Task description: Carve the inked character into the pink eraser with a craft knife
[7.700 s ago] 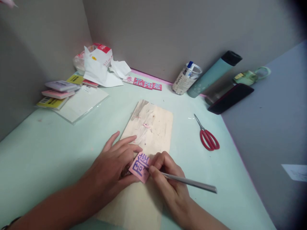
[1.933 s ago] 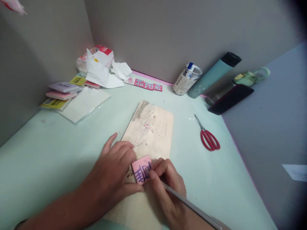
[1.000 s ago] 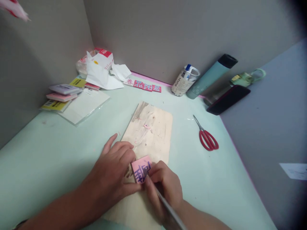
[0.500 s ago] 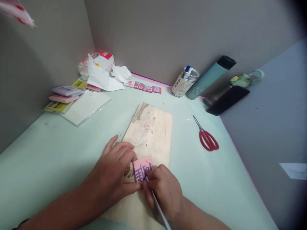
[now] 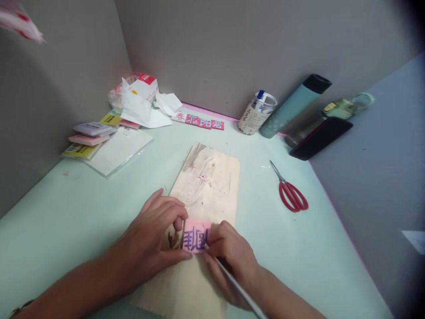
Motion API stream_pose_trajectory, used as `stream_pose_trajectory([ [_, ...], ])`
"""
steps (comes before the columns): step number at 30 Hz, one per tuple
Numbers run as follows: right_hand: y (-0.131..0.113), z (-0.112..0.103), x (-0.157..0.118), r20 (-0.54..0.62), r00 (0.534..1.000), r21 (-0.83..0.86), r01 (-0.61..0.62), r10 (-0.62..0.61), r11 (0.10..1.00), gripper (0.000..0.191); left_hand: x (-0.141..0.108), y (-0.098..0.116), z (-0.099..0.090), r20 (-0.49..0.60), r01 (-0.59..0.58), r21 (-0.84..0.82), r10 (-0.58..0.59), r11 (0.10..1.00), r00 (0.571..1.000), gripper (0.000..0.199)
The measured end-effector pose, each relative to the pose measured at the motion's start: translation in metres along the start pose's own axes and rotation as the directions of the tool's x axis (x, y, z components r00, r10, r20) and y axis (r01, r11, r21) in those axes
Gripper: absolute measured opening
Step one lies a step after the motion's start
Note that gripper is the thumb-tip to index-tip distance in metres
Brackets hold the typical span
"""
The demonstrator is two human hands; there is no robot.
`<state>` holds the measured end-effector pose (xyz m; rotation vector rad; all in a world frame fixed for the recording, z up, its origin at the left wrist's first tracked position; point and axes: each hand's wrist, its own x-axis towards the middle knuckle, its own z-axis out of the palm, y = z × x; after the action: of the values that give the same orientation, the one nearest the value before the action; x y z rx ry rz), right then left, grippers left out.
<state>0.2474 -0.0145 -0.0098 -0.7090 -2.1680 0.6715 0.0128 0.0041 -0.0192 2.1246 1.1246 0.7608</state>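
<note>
A small pink square block with a purple character drawn on it lies on a pale wooden board. My left hand grips the block's left side, with the thumb at its lower edge and the curled fingers at its upper left corner. In my right hand is a thin grey metal tool, held like a pen, its tip at the block's right side. Small pink shavings lie farther up the board.
Red-handled scissors lie right of the board. Behind stand a can with pens, a teal bottle and a dark phone. Carved red tiles lie at the back, packets and tissues at the left.
The pink block has turned slightly between my hands. The metal tool's rear end has swung to the right, and its tip has moved a little right on the block.
</note>
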Motion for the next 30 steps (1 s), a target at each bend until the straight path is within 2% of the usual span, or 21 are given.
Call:
stream_pose_trajectory([
  [2, 0.003, -0.002, -0.001, 0.093, 0.99, -0.116, 0.118, -0.108, 0.986, 0.016, 0.0, 0.001, 0.001, -0.004, -0.003, -0.011, 0.003, 1.0, 1.0, 0.042],
  [5, 0.001, -0.007, 0.001, 0.185, 0.972, -0.197, 0.179, -0.142, 0.964, 0.02, -0.001, 0.001, 0.0, 0.001, -0.005, -0.007, 0.005, 1.0, 1.0, 0.041],
  [10, -0.003, -0.01, 0.004, 0.172, 0.971, -0.239, 0.203, -0.165, 0.95, 0.024, -0.001, 0.002, -0.006, -0.01, -0.02, 0.05, 0.02, 0.999, 1.0, 0.048],
  [14, -0.003, -0.007, 0.003, 0.165, 0.977, -0.256, 0.176, -0.136, 0.951, 0.023, 0.003, 0.012, -0.007, -0.06, -0.103, 0.139, 0.112, 0.985, 0.992, 0.02],
  [17, -0.002, -0.007, 0.003, 0.151, 0.98, -0.263, 0.169, -0.132, 0.95, 0.024, 0.007, 0.022, -0.004, -0.057, -0.15, 0.175, 0.163, 0.973, 0.985, 0.026],
  [21, 0.0, -0.006, 0.002, 0.153, 0.978, -0.254, 0.177, -0.142, 0.951, 0.022, 0.011, 0.028, 0.001, -0.063, -0.117, 0.199, 0.132, 0.973, 0.989, 0.023],
  [25, 0.003, -0.003, -0.002, 0.136, 0.982, -0.242, 0.164, -0.134, 0.956, 0.021, 0.011, 0.025, 0.006, -0.088, -0.123, 0.199, 0.142, 0.972, 0.986, 0.024],
  [30, 0.004, 0.002, -0.002, 0.036, 0.995, -0.216, 0.1, -0.095, 0.971, 0.019, 0.011, 0.017, 0.017, -0.119, -0.131, 0.236, 0.163, 0.963, 0.979, 0.027],
])
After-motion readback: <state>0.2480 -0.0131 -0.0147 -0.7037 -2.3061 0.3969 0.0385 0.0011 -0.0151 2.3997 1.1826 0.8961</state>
